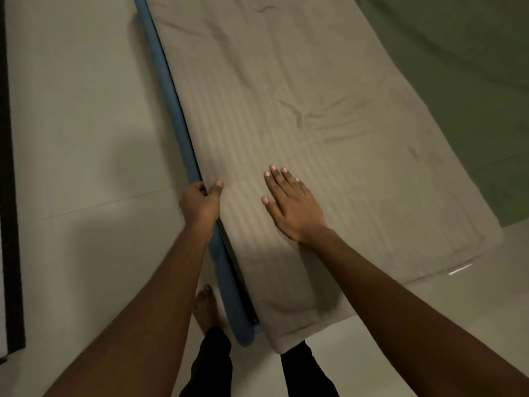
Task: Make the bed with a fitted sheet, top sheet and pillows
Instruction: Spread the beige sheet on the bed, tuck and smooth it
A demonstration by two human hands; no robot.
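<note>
A pale beige striped sheet (pixel 300 133) covers a narrow mattress that runs from the bottom centre up and away. The blue side of the mattress (pixel 169 90) shows along its left edge. My left hand (pixel 200 203) grips the sheet's left edge at the mattress side, fingers curled under and thumb on top. My right hand (pixel 292 206) lies flat on the sheet with fingers spread, holding nothing. Creases mark the sheet's middle and far end. No pillows are in view.
Light tiled floor (pixel 80 144) lies to the left and at the lower right. A green wall (pixel 472 67) borders the bed's right side. A dark frame (pixel 10 196) runs down the far left. My bare foot (pixel 206 308) stands by the bed's near corner.
</note>
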